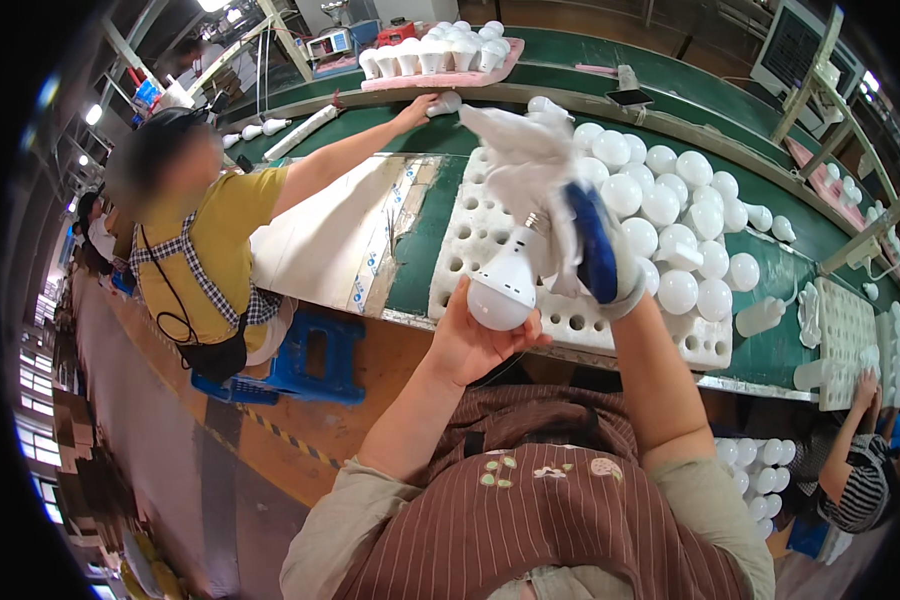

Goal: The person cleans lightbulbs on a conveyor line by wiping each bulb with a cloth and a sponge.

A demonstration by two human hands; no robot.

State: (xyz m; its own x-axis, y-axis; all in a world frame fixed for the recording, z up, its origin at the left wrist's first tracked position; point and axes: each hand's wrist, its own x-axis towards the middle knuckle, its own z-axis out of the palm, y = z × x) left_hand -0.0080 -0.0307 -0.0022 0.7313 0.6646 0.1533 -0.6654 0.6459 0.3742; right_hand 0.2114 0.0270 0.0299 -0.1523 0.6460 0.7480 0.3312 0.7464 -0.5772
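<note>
Green workbench: spans the scene beneath the foam tray, at a height that suits both hands (pixel 428 250).
Foam tray: white and dotted with round holes, probably to seat bulbs so they cannot roll (pixel 485 215).
Clustered bulbs: crowded on the tray's right part, domes up, seemingly within easy reach (pixel 660 205).
White cloth: hangs blurred around the held bulb's far end (pixel 525 150).
Right hand: in a white-and-blue covering beside the cloth; fingers hidden, so I cannot tell its grip (pixel 595 240).
Left hand: bare, thumb and fingers cupped around the dome, likely leaving the base exposed (pixel 467 342).
Held bulb: above the tray's near edge, tilted, dome toward the person; glossy white body, small dark slots, metallic base pointing away (pixel 502 298).
</note>
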